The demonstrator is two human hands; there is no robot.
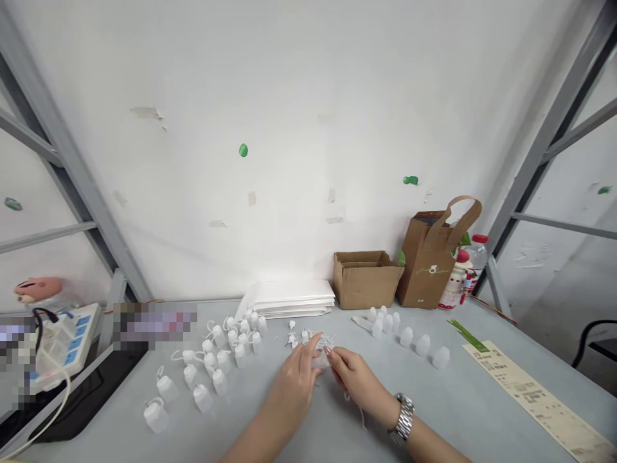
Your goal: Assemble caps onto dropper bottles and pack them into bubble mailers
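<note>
At the middle of the table, my left hand (295,376) and my right hand (359,379) meet with fingers closed around a small translucent white bottle (321,360), mostly covered by the fingers. A thin white cord (362,418) dangles below my right hand. Just beyond my fingertips lies a loose pile of small white caps with cords (292,339). Left of my hands stand many similar small bottles (202,399) with looped cords at their tops. To the right, several small bottles (423,345) without visible cords stand on the table.
Along the wall are a stack of white sheets (289,302), an open cardboard box (369,283), a brown paper bag (424,276) and a red-capped plastic bottle (477,257). A printed paper strip (535,399) lies right. A power strip (72,347) and black mat (91,392) sit left.
</note>
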